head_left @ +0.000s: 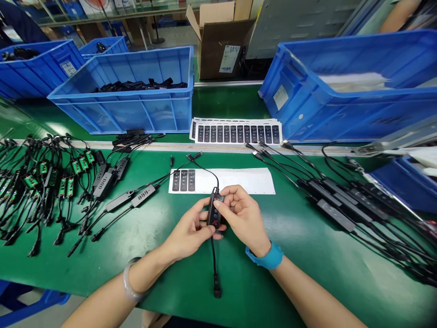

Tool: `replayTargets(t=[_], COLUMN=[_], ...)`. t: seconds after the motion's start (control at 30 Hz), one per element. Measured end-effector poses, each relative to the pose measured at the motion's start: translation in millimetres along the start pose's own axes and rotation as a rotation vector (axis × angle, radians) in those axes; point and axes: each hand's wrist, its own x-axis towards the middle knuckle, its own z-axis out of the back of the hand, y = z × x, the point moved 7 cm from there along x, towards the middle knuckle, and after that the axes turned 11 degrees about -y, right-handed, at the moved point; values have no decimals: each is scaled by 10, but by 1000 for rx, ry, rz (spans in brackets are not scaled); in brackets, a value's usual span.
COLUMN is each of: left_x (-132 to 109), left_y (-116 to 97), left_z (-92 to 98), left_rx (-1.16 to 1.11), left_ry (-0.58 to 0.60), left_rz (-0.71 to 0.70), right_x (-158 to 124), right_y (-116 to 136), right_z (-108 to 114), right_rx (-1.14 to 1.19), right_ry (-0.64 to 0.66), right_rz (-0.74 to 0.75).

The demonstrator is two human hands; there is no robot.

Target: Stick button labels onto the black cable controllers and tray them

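Observation:
Both hands hold one black inline cable controller (pixel 214 212) above the green table. My left hand (pixel 193 228) grips its lower left side, thumb near the red mark. The thumb of my right hand (pixel 242 214) presses on the upper part of its face, where a label with small symbols shows. One cable runs up from the controller towards the back; another hangs down to a black connector (pixel 217 287). Just behind the hands lies a white label sheet (pixel 235 180) with three dark labels (pixel 183 180) left at its left end.
A stack of full label sheets (pixel 235 132) lies farther back. Unlabelled grey controllers (pixel 143 196) and open green circuit boards (pixel 70 187) cover the left; cabled controllers (pixel 336 214) lie at right. Blue bins (pixel 136 109) and a cardboard box (pixel 218 54) line the back.

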Motion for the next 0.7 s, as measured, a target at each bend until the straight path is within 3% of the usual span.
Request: replayTargets(t=[0.13,0.33,0.6,0.7], left_x=[0,0,47,68], left_y=[-11,-35,23,43], left_z=[-8,-61,-33,17], left_rx=[-9,7,88,98], left_ry=[-4,62,13,-48], left_rz=[10,41,7,6], right_x=[35,-59,8,-27], right_y=[3,16,20,21], right_z=[24,-142,-48,-89], right_rx=[-43,-128,-227,-223], right_ry=[14,277,153,212], right_rz=[8,-36,64,106])
